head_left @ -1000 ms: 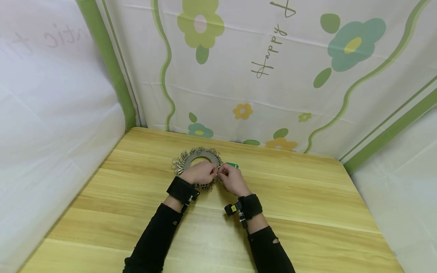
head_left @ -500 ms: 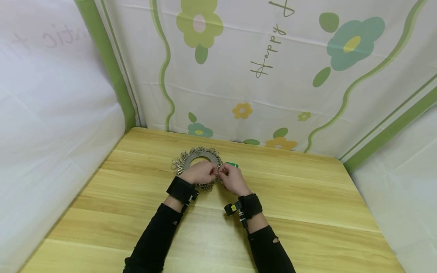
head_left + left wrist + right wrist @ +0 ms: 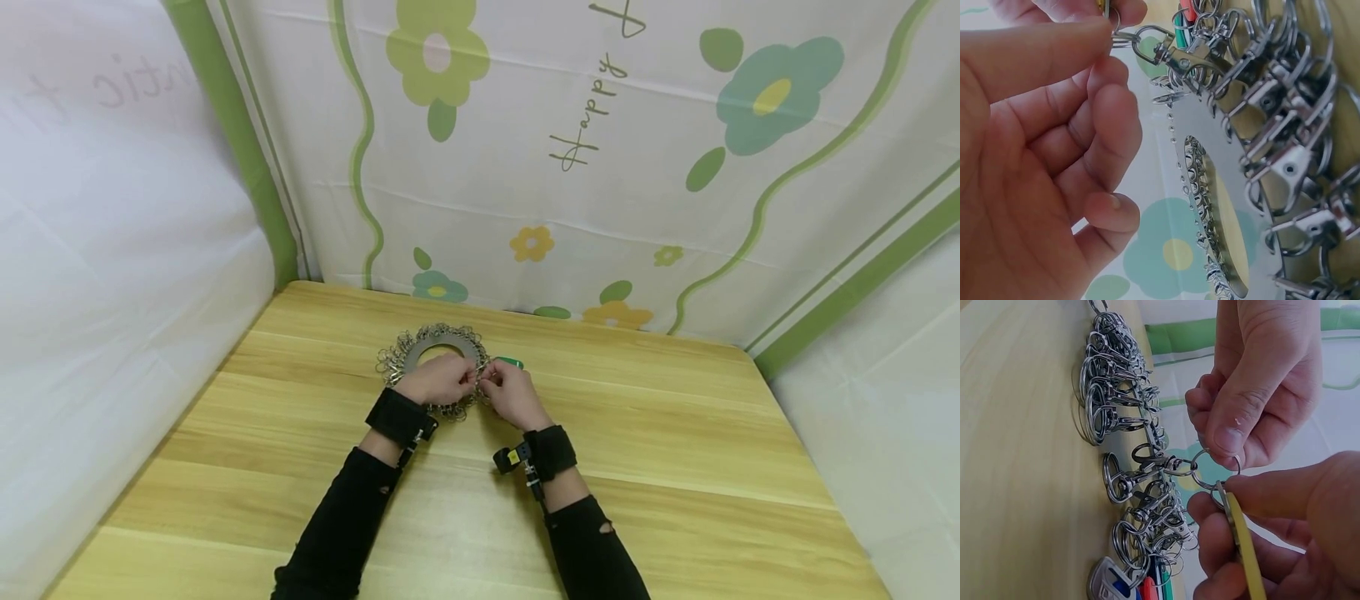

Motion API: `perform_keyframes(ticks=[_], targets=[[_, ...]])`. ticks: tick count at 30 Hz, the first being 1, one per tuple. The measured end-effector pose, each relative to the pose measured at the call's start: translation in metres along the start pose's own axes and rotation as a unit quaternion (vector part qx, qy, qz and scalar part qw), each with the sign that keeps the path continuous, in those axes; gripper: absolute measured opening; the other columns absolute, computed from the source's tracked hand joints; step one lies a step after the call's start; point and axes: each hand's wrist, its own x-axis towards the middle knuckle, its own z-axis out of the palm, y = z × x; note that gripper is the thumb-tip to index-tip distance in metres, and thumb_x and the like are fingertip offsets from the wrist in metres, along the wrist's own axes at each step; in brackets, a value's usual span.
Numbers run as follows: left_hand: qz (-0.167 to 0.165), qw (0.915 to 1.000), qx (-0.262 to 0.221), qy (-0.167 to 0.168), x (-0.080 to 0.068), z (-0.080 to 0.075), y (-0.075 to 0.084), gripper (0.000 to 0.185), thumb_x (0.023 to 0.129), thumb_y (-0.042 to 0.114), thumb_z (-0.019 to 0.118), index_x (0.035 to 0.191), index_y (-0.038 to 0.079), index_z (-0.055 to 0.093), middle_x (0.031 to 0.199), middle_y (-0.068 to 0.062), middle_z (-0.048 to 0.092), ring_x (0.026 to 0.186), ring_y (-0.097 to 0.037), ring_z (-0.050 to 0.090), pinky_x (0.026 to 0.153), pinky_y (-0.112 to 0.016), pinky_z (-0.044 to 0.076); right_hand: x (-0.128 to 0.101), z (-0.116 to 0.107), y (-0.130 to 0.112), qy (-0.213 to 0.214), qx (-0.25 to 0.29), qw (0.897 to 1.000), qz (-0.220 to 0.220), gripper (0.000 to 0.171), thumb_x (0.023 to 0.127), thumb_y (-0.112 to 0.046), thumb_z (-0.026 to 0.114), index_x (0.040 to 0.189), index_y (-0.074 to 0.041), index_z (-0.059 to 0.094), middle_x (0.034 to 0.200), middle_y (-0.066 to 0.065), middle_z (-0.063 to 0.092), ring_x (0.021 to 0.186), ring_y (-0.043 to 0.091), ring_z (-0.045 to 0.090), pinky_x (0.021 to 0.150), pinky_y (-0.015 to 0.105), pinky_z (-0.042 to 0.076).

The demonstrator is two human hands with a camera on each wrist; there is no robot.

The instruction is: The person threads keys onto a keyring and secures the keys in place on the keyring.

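Observation:
A flat metal ring plate, hung all round with swivel clasps and split rings, lies toward the back of the table. My left hand reaches over its near right side. Its thumb and finger pinch a split ring, linked to one of the clasps. Close by, my right hand pinches a flat yellow-and-metal piece, seen edge-on with a small ring at its top. This piece meets the split ring between my fingertips; whether it is threaded on cannot be told.
A green piece lies just right of the plate. Red and green pieces and a silver-and-blue one sit among the rings in the right wrist view. Flowered cloth walls the wooden table at back and sides.
Both hands stay in nearly the same place at the plate's right side. Only slight finger movement shows, and the plate has not moved.

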Motion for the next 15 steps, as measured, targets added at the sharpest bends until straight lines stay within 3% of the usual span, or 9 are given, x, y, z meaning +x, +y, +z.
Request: perform_keyframes(ticks=[15], targets=[[0.003,1.0000,0.000,0.002,0.0006,0.0012,0.0000,0.024,0.096,0.012,0.053,0.071,0.014,0.051,0.060,0.004,0.041,0.050,-0.009,0.037,0.054,-0.023,0.031,0.0000,-0.0009,-0.0014,-0.019,0.008,1.000,-0.002,0.006,0.095,-0.011,0.057,0.092,-0.010,0.061,0.081,0.010,0.063,0.052,0.014,0.052,0.048,0.028,0.043]])
